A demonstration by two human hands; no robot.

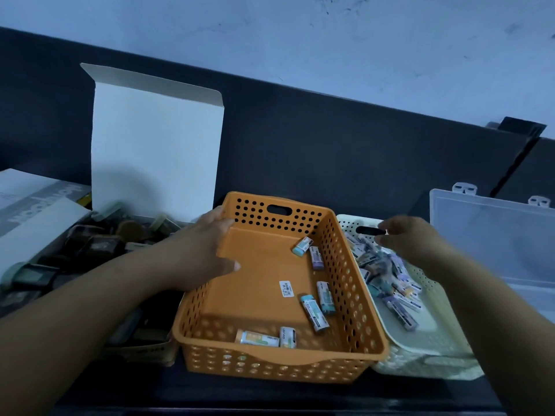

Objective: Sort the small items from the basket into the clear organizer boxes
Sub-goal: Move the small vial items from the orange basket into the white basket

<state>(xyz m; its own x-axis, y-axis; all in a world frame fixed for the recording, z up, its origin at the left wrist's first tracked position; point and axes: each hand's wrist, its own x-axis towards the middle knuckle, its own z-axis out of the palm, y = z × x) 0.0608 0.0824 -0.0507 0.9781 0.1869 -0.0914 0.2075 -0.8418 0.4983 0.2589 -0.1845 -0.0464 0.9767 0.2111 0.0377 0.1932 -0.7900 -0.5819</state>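
Note:
An orange perforated basket [345, 274] sits in the middle, tilted down to the right, with several small wrapped erasers [317, 313] lying on its floor. My left hand [204, 250] grips its left rim. To its right a pale cream basket [432, 343] holds a pile of the same small erasers [387, 274]. My right hand [411, 238] hovers over that pile near the basket's far handle slot, fingers loosely curled; nothing shows in it. A clear organizer box [492, 235] stands open at the far right.
A white cardboard box with its flap raised [156, 145] stands at the back left, above a tray of dark ink pads and small containers [90, 244]. A grey and white carton [36, 202] lies at the far left. A dark wall panel runs behind everything.

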